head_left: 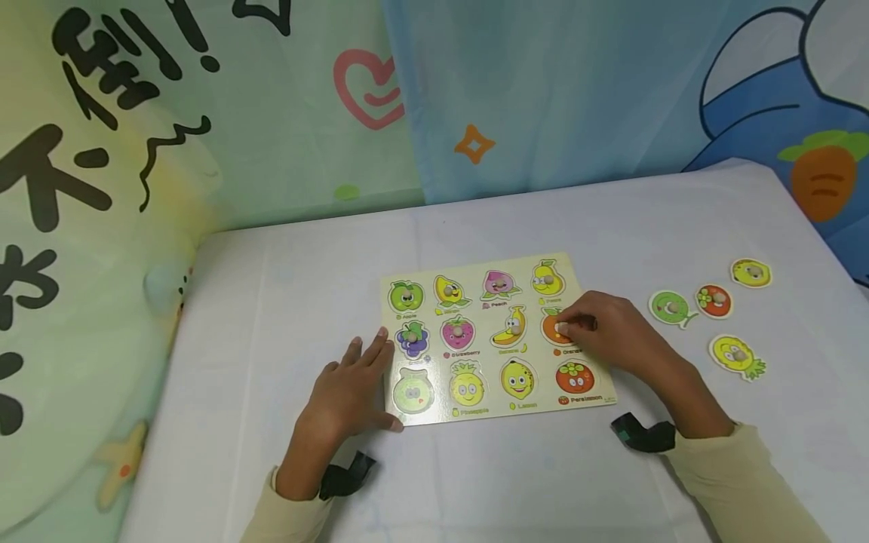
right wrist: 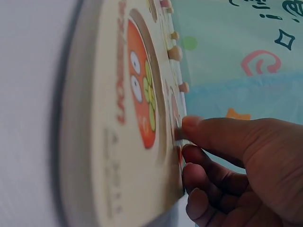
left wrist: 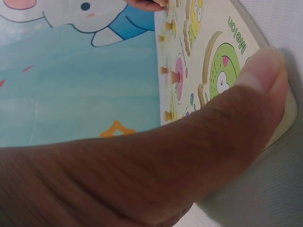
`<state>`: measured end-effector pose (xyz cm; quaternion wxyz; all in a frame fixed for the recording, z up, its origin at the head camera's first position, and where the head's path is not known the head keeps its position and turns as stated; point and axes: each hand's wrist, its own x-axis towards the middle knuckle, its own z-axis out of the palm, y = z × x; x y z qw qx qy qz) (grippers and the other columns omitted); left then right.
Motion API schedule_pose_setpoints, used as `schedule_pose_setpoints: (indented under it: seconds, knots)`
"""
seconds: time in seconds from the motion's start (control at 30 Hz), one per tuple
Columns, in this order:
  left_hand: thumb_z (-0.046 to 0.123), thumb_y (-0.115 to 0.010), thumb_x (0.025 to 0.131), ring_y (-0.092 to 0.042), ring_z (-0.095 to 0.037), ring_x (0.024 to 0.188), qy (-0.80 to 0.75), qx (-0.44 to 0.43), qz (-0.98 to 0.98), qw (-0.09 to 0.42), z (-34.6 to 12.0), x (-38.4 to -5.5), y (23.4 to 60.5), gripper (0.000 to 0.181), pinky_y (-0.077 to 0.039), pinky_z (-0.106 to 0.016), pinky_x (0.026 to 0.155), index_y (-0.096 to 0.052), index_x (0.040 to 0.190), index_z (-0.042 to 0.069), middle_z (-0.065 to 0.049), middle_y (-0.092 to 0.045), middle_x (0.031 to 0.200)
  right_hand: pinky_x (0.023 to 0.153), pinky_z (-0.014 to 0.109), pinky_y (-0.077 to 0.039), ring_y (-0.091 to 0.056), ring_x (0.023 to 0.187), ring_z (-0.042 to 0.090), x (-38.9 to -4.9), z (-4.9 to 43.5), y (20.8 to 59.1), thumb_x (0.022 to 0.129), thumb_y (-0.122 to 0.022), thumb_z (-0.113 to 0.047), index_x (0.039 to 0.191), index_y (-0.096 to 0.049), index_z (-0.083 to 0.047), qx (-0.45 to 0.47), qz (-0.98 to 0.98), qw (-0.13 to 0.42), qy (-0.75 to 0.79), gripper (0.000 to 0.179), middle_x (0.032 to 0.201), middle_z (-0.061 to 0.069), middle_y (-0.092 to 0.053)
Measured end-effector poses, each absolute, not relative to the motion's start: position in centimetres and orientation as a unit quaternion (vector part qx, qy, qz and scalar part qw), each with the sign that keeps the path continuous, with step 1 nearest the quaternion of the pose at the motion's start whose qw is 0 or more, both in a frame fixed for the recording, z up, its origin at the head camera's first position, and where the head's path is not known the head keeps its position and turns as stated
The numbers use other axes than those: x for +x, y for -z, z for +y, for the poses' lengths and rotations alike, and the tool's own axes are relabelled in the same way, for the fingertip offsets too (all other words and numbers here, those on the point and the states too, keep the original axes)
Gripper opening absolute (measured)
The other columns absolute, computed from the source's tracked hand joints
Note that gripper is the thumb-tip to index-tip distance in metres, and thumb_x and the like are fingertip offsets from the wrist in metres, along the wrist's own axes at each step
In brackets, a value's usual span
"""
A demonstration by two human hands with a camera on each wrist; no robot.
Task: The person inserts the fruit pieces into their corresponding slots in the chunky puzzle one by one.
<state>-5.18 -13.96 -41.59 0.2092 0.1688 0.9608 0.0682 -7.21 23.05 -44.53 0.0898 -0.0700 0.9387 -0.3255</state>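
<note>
A wooden fruit peg puzzle board [head_left: 489,403] lies on the white-covered table. My left hand [head_left: 349,392] rests along its left edge, fingers spread, with the thumb [left wrist: 262,71] on the corner by the melon recess [left wrist: 223,66]. At the right side, my right hand [head_left: 614,332] pinches the orange piece [head_left: 551,329] by its knob, thumb against fingertips, and the piece sits at the orange spot. Knobbed pieces such as the peach [head_left: 500,283] and banana [head_left: 511,329] lie in the upper two rows. The front row shows printed recesses, including persimmon [right wrist: 142,90].
Right of the board lie loose pieces: a green melon [head_left: 670,308], a red persimmon [head_left: 713,301], a yellow lemon [head_left: 750,273] and a pineapple [head_left: 733,353]. Printed curtains [head_left: 543,98] stand behind and to the left of the table. Black straps [head_left: 643,435] circle both wrists.
</note>
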Motion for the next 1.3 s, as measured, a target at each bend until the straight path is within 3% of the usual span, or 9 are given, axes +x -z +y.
schedule_pose_setpoints:
  seconds: [0.23,0.4,0.67,0.97,1.13,1.3]
  knots:
    - [0.036,-0.095,0.055,-0.021,-0.041,0.143,-0.069,0.166,0.962,0.206,-14.0,-5.0,41.6,0.119,-0.035,-0.064,0.1,-0.031,0.153,0.014,-0.001,-0.021,0.159,0.066,0.035,-0.043,-0.052,0.079,0.021,-7.1,24.2,44.3,0.089,-0.071,-0.01,0.107,-0.073,-0.002,-0.076,0.941,0.085,0.319,0.02,0.088,0.004,-0.065]
    - [0.037,-0.095,0.055,-0.021,-0.041,0.143,-0.065,0.168,0.962,0.204,-13.9,-4.9,41.7,0.12,-0.036,-0.064,0.1,-0.031,0.154,0.014,-0.001,-0.021,0.159,0.068,0.039,-0.044,-0.053,0.08,0.023,-6.8,25.3,44.2,0.09,-0.068,-0.005,0.107,-0.072,0.0,-0.068,0.949,0.057,0.301,0.019,0.091,0.007,-0.066]
    - [0.038,-0.095,0.055,-0.024,-0.04,0.142,-0.066,0.168,0.962,0.205,-13.9,-5.0,41.5,0.117,-0.037,-0.062,0.1,-0.034,0.152,0.011,-0.005,-0.025,0.159,0.07,0.042,-0.045,-0.054,0.082,0.027,-6.5,27.1,44.3,0.091,-0.067,-0.009,0.11,-0.07,0.0,-0.037,0.956,0.029,0.289,0.021,0.098,0.014,-0.066]
    - [0.039,-0.094,0.055,-0.023,-0.04,0.142,-0.06,0.168,0.962,0.206,-14.1,-5.1,41.5,0.118,-0.036,-0.062,0.1,-0.033,0.152,0.011,-0.005,-0.023,0.159,0.056,0.029,-0.042,-0.052,0.077,0.027,-5.6,30.5,43.6,0.09,-0.067,-0.001,0.112,-0.069,0.002,0.003,0.962,-0.011,0.273,0.023,0.099,0.018,-0.064]
    - [0.038,-0.095,0.056,-0.022,-0.04,0.143,-0.063,0.168,0.962,0.207,-13.9,-5.2,41.5,0.118,-0.036,-0.063,0.1,-0.033,0.152,0.011,-0.004,-0.023,0.159,0.06,0.03,-0.044,-0.054,0.086,0.032,-4.7,32.9,43.8,0.095,-0.061,-0.005,0.117,-0.066,0.001,0.048,0.963,0.006,0.265,0.024,0.109,0.023,-0.061]
    - [0.039,-0.094,0.056,-0.022,-0.04,0.142,-0.063,0.17,0.961,0.209,-13.9,-5.3,41.5,0.117,-0.036,-0.062,0.1,-0.034,0.152,0.01,-0.005,-0.023,0.159,0.06,0.02,-0.041,-0.056,0.088,0.035,-4.1,34.7,44.1,0.095,-0.059,-0.005,0.118,-0.065,0.002,0.063,0.962,0.002,0.267,0.025,0.11,0.023,-0.062]
